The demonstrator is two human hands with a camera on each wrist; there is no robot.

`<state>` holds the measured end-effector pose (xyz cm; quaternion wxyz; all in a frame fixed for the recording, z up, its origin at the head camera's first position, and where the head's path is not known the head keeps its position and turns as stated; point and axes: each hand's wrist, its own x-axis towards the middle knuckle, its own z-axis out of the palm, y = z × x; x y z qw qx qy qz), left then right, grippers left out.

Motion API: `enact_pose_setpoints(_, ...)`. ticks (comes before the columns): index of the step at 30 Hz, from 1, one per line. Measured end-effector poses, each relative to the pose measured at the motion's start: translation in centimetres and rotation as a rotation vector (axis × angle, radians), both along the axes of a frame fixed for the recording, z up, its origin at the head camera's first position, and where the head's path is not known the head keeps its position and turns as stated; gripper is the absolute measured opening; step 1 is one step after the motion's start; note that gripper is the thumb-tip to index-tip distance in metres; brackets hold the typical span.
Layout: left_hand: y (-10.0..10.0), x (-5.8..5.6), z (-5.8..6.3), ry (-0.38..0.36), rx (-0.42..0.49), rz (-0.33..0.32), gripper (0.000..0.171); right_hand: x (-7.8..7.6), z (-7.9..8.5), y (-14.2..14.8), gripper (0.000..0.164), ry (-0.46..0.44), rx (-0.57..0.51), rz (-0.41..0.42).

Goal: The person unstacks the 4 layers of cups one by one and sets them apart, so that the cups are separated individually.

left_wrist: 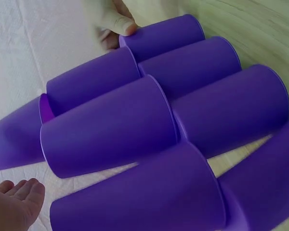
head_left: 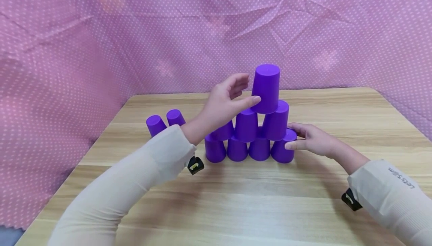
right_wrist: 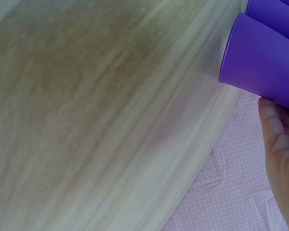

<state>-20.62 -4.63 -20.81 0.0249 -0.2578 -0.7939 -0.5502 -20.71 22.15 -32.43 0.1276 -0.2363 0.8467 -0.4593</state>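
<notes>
Cream sleeves [head_left: 141, 171] nearest; right hand [head_left: 312, 140] holds right-end bottom cup [head_left: 282, 152] between thumb and fingers; purple cup stack [head_left: 246, 126], four-three-one, on wooden table [head_left: 256, 201]; left hand [head_left: 225, 99] wide, beside top cup [head_left: 266, 88], thumb contact unclear; two more cups [head_left: 156, 125] partly behind left forearm; pink dotted cloth [head_left: 189, 39] behind

cup pyramid [head_left: 247, 127] on table [head_left: 256, 197]

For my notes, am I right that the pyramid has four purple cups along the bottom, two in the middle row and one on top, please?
Not quite: the head view shows three purple cups in the middle row, not two.
</notes>
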Motion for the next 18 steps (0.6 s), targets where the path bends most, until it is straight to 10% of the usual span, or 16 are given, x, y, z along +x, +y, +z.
enact_pose_setpoints(18, 2.2, -0.5, -0.6, 0.026, -0.008, 0.015, 0.063, -0.1, -0.1, 0.0, 0.051, 0.005, -0.023, 0.01)
